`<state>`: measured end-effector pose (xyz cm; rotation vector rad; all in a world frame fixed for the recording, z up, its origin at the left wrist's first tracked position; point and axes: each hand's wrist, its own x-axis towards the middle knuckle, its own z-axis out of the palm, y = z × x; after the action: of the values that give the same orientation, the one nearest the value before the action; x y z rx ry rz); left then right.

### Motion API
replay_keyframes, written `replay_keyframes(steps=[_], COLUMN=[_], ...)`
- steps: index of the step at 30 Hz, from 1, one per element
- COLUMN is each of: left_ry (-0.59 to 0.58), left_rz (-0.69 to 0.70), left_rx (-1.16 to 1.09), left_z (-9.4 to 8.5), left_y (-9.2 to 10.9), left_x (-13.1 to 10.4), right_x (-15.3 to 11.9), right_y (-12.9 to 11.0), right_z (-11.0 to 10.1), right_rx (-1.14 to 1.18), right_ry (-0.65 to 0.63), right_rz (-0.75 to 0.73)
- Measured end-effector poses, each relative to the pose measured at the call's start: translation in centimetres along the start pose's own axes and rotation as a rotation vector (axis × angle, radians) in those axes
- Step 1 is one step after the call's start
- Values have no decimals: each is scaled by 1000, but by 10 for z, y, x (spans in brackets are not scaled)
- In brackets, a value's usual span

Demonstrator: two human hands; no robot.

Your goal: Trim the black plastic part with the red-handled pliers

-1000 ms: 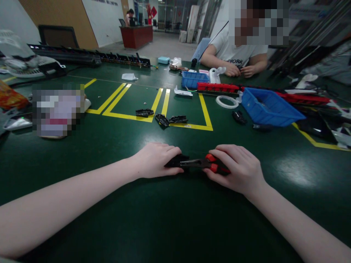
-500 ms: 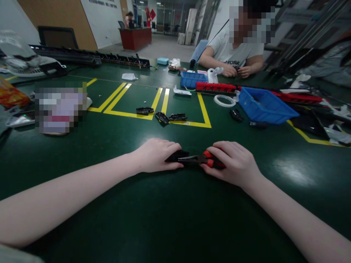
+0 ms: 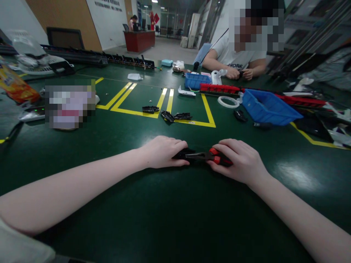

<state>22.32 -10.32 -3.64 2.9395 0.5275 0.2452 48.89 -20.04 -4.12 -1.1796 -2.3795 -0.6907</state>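
Note:
My left hand [image 3: 166,151] is closed around a small black part [image 3: 181,153] just above the green table [image 3: 175,208]. Red-handled pliers [image 3: 201,156] are gripped in my right hand [image 3: 238,159], their metal jaws reaching left to the black part. Whether the jaws are clamped on it is too small to tell. Beyond my hands, three similar black pieces lie on the table: one at the left [image 3: 150,109], one in the middle [image 3: 167,116] and one at the right [image 3: 183,116], near yellow tape lines.
A blue bin [image 3: 270,109], a white ring [image 3: 228,102] and a red strip [image 3: 222,88] lie at the right rear. A smaller blue basket [image 3: 197,80] is behind. Across the table sits a person [image 3: 233,58]. An orange package [image 3: 19,86] is at the left.
The whole scene has shifted slightly rightward in view. My left hand still holds the black part and my right hand the pliers, in nearly the same arrangement.

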Motion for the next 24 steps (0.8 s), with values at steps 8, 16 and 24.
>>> replay_keyframes(steps=[8,16,24], left_ry=[-10,-11,-5], left_rz=[-2,10,24], left_rx=[-35,-39,-15], left_z=[0,1,-1], left_y=[-1,-3,-2], left_x=[0,0,1], right_x=[1,1,-1], right_y=[0,1,6], right_z=[1,0,-1], right_rx=[-6,9,15], right_ry=[13,-26,-36], right_rz=[-33,1,-26])
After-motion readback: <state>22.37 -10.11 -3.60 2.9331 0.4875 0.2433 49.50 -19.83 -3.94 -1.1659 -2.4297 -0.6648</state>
